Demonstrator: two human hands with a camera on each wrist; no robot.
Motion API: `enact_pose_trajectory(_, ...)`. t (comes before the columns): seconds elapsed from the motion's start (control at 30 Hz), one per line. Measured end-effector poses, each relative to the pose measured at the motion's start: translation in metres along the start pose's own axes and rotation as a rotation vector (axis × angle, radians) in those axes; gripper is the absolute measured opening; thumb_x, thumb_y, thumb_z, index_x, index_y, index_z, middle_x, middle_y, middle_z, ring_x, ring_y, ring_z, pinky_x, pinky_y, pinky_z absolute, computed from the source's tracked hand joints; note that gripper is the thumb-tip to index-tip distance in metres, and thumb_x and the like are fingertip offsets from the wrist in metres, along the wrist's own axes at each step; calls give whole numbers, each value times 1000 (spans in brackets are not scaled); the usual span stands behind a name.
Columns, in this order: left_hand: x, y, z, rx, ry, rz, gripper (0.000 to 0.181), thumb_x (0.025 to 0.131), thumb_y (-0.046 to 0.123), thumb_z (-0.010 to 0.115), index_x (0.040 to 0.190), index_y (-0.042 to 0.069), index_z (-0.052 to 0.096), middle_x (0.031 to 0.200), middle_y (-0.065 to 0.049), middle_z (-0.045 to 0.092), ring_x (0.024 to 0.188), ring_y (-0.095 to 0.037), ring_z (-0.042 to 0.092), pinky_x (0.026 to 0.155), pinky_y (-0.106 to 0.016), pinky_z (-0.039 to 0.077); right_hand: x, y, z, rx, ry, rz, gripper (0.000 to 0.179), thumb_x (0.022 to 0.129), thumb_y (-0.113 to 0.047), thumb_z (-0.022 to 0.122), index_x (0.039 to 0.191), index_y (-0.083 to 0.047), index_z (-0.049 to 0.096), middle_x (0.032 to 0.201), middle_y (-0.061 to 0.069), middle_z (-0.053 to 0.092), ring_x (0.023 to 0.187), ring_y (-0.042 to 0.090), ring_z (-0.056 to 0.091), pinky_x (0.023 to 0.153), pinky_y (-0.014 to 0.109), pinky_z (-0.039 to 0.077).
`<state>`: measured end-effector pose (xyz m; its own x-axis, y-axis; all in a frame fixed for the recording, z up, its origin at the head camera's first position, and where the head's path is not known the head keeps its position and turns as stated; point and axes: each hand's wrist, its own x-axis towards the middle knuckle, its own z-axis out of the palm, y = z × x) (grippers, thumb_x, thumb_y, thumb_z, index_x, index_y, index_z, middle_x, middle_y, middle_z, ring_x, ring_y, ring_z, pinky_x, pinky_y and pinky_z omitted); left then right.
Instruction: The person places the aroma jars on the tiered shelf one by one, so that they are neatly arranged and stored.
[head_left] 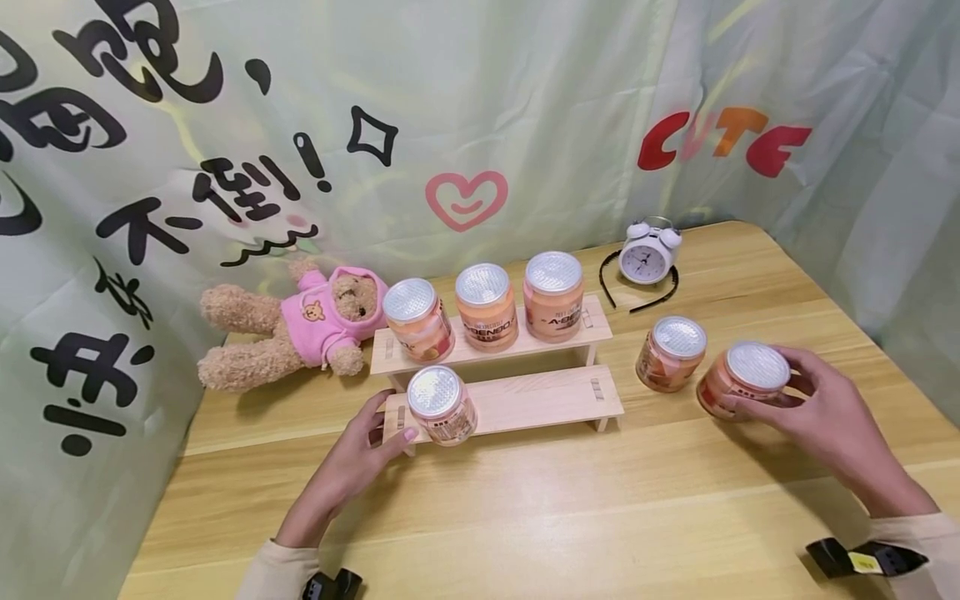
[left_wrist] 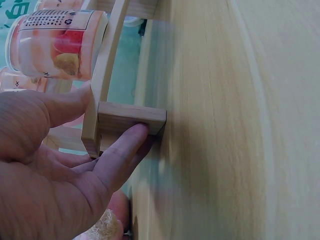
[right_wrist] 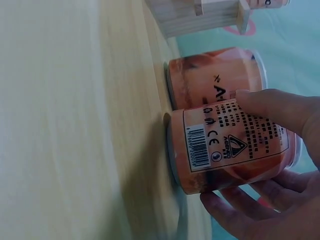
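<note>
At the right my right hand (head_left: 825,417) grips a peach-coloured can (head_left: 742,385) with a silver lid, thumb on one side and fingers on the other. The right wrist view shows its barcode label (right_wrist: 225,140) and its base at the table surface. Just left of it stands a second can (head_left: 671,354). My left hand (head_left: 360,454) holds the left end of the two-tier wooden rack (head_left: 532,404), thumb by the board's edge and a finger against the leg (left_wrist: 132,112). One can (head_left: 442,406) stands on the lower tier beside the thumb. On the upper tier stand three cans (head_left: 486,308).
A teddy bear (head_left: 318,321) in a pink hoodie lies left of the rack. At the back right, a white alarm clock (head_left: 648,252) stands by a black headband (head_left: 660,302). A printed curtain (head_left: 555,125) hangs behind the wooden table (head_left: 540,525).
</note>
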<state>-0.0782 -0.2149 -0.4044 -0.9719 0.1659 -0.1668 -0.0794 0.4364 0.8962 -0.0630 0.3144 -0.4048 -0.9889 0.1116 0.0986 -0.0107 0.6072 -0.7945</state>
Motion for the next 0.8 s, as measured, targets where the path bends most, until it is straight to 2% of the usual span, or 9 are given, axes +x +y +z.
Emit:
enact_pose_trajectory(0.07, 0, 0, 0, 2, -1, 0, 63, 96, 8, 69, 151, 3, 37, 130, -28, 60, 113, -36, 63, 86, -37, 56, -4, -1, 0, -2, -2, 3, 81, 79, -14, 90, 142, 9, 45, 127, 26, 54, 91, -23, 46, 67, 6, 48)
enact_pose_trajectory(0.1, 0, 0, 0, 1, -3, -1, 63, 96, 8, 69, 151, 3, 37, 130, -28, 60, 113, -36, 63, 86, -37, 56, -6, -3, 0, -1, -3, 3, 81, 78, -14, 90, 141, 9, 45, 126, 23, 55, 91, -23, 46, 67, 7, 49)
enact_pose_trajectory(0.17, 0, 0, 0, 1, -4, -5, 64, 96, 9, 69, 151, 3, 37, 130, -28, 60, 113, -36, 62, 87, -38, 56, -9, -5, 1, 6, -1, 4, 80, 77, -13, 90, 140, 9, 46, 121, 11, 59, 90, -22, 48, 67, 7, 49)
enact_pose_trajectory(0.27, 0, 1, 0, -1, -1, -10, 64, 97, 9, 69, 151, 4, 36, 130, -28, 60, 113, -37, 62, 87, -39, 56, -13, -12, 1, 15, -1, 10, 79, 76, -14, 91, 139, 7, 48, 115, -12, 54, 91, -21, 50, 68, 8, 50)
enact_pose_trajectory(0.33, 0, 1, 0, -1, 2, -11, 64, 96, 9, 69, 151, 4, 37, 130, -28, 60, 113, -37, 62, 87, -39, 56, -16, -18, 0, 20, -5, 11, 79, 76, -14, 91, 139, 6, 48, 114, -17, 52, 91, -20, 51, 69, 8, 50)
enact_pose_trajectory(0.57, 1, 0, 0, -10, -1, -1, 63, 97, 7, 69, 151, 4, 37, 129, -28, 60, 113, -36, 62, 87, -38, 55, -24, -45, 1, 16, -18, -8, 79, 74, -15, 93, 139, 1, 51, 116, -14, 54, 93, -18, 52, 69, 9, 51)
enact_pose_trajectory(0.8, 1, -1, 0, -15, -8, 1, 64, 96, 9, 69, 151, 6, 37, 130, -28, 60, 113, -36, 62, 89, -39, 55, -25, -72, 12, 53, -1, -142, 73, 68, -6, 95, 130, 0, 57, 112, -14, 60, 94, -9, 59, 76, 7, 49)
